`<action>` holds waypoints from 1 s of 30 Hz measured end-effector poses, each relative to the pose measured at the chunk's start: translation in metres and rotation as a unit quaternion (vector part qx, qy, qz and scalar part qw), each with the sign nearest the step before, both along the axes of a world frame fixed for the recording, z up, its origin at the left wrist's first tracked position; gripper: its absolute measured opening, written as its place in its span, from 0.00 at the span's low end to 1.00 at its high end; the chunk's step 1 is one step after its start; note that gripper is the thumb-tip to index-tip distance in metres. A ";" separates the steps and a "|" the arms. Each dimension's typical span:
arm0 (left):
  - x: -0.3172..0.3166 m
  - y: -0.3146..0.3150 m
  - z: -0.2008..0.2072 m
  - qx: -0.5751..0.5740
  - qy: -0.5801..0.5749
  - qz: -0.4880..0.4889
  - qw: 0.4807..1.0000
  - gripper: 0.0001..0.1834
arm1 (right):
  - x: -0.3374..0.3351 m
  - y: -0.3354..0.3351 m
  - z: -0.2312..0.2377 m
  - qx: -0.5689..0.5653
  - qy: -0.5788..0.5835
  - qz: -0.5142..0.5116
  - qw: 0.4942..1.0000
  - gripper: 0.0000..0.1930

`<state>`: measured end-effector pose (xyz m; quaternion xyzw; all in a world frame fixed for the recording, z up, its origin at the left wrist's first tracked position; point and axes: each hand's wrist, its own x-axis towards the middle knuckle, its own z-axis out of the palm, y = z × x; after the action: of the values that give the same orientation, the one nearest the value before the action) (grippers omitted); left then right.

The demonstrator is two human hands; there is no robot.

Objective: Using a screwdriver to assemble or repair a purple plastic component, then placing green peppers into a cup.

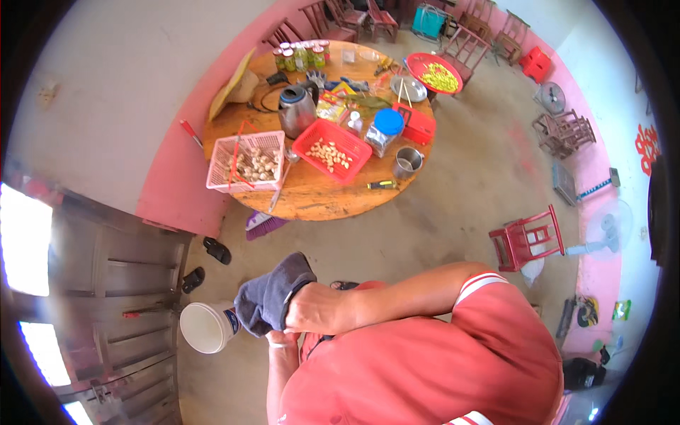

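Note:
A dark grey cloth [273,294] with a black edge is bunched up in front of my body, above the floor. My right hand [312,309] reaches across from the right and is closed on the edge of this cloth. Whether it is a towel or a cap I cannot tell. Just below, my left hand [280,337] comes up against the cloth and my right hand; its fingers are hidden. Left of the cloth, close beside it, is a white bucket [205,328] with a blue label.
Ahead stands a round wooden table [322,205] with a pink basket [243,185] of garlic-like bulbs, a red basket [354,149] of pale cloves, a kettle [296,113] and jars. A red chair [528,241] is at right; black slippers [217,250] lie by the door.

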<state>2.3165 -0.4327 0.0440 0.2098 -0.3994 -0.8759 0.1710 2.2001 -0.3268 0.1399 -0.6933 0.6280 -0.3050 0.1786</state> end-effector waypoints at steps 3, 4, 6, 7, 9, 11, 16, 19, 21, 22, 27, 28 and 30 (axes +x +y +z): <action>-0.015 -0.009 -0.014 -0.027 -0.024 -0.038 0.999 0.28 | -0.013 0.011 0.001 0.029 -0.049 0.028 0.998 0.14; -0.009 -0.018 -0.026 -0.032 -0.025 -0.044 0.998 0.27 | -0.033 0.021 0.002 0.085 -0.146 0.038 0.985 0.14; -0.011 -0.025 -0.043 -0.043 -0.039 -0.054 0.997 0.27 | -0.068 0.051 -0.014 0.150 -0.271 -0.032 0.950 0.12; -0.002 -0.019 -0.046 -0.053 -0.053 -0.062 0.995 0.27 | -0.089 0.066 -0.041 0.155 -0.298 -0.111 0.935 0.11; 0.001 -0.017 -0.056 -0.078 -0.079 -0.080 0.991 0.27 | -0.138 0.090 -0.115 0.139 -0.324 -0.355 0.866 0.09; 0.003 -0.008 -0.055 -0.103 -0.117 -0.086 0.984 0.27 | -0.190 0.100 -0.174 0.240 -0.069 -0.451 0.857 0.10; -0.042 0.047 -0.045 -0.166 -0.229 -0.075 0.956 0.27 | -0.270 0.123 -0.305 0.317 0.178 -0.401 0.841 0.14; -0.076 0.045 -0.039 -0.210 -0.297 -0.044 0.931 0.26 | -0.295 0.132 -0.298 0.318 0.250 -0.331 0.853 0.11; -0.071 0.025 -0.037 -0.238 -0.322 -0.036 0.915 0.26 | -0.295 0.140 -0.280 0.285 0.177 -0.274 0.901 0.12; -0.073 0.022 -0.035 -0.253 -0.332 -0.034 0.908 0.26 | -0.286 0.137 -0.263 0.301 0.105 -0.287 0.903 0.13; -0.086 -0.004 -0.041 -0.321 -0.346 -0.037 0.881 0.26 | -0.260 0.149 -0.134 0.249 -0.143 -0.248 0.925 0.17; -0.088 -0.012 -0.042 -0.334 -0.346 -0.040 0.876 0.26 | -0.257 0.144 -0.098 0.224 -0.169 -0.218 0.935 0.16; -0.090 -0.021 -0.045 -0.362 -0.338 -0.056 0.867 0.26 | -0.243 0.131 -0.040 0.194 -0.185 -0.193 0.944 0.16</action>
<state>2.2269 -0.4534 -0.0007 0.3940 -0.7329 -0.5532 0.0399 1.9575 -0.1959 0.0997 -0.4420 0.7528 -0.3288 0.3602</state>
